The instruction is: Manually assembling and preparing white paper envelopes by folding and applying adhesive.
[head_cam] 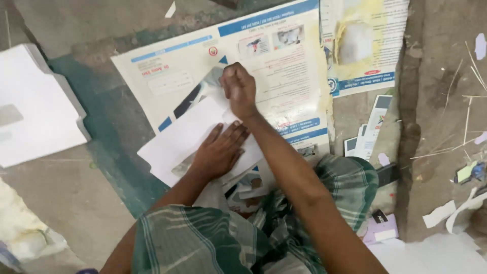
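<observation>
Two hands are on the same white envelope (177, 139), which lies on a big printed sheet (284, 76) spread over the floor. Left hand (219, 151) lies flat on it, fingers spread open, gripping nothing, looks like it's just pinning the paper so it won't slide. Right hand (238, 89) is curled into a loose fist just beyond the left one, knuckles pressing down near the envelope's upper edge, probably rubbing a fold or flap flat; can't tell if anything's tucked inside it. Well off to the left of both hands sits a stack of white envelopes (35, 109), and paper scraps (446, 213) litter the floor on the right.
</observation>
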